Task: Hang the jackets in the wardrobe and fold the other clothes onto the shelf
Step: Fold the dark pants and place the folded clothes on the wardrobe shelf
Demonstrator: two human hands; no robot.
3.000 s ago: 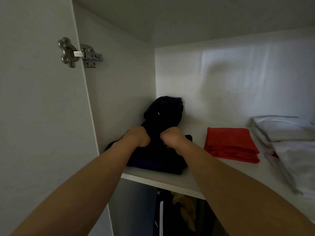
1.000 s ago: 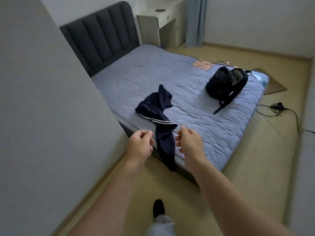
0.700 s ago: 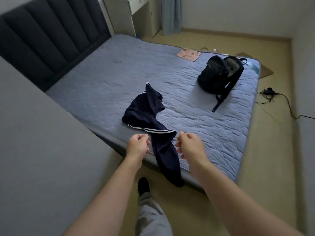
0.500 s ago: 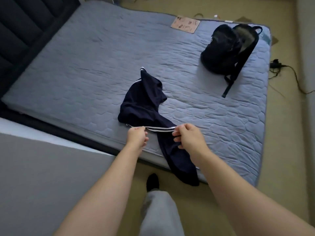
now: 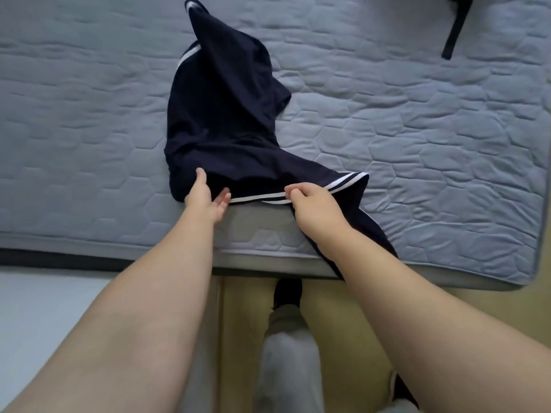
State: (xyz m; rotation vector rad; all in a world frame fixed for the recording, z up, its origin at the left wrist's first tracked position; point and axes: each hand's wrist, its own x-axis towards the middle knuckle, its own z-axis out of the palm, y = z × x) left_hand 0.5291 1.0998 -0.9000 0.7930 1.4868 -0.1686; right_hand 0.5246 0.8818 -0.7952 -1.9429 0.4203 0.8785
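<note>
Garment: navy track garment [image 5: 226,114] with 2 white stripes [image 5: 346,180] lay crumpled on the quilted mattress [image 5: 417,144] at its near edge. 1 end hung over the side under my right forearm.
Left hand [image 5: 207,201]: fingers spread wide, thumb resting on the dark cloth, gripping nothing.
Right hand [image 5: 313,204]: fingertips closed narrow, pinching the striped edge.
Step, judged: gathering it up for folding. No shelf was in view.
Risk 1: only 1 pinch held it. Lifting from there would let the bulk swing and the hanging end drag across the floor near my shoe [image 5: 287,290].
Risk 2: thin, slick-looking cloth could slide out of so small a pinch.
Risk 3: the heap looked twisted. Folding it unflattened would give a lopsided bundle.
Nearby: black strap [image 5: 453,34], well apart.
</note>
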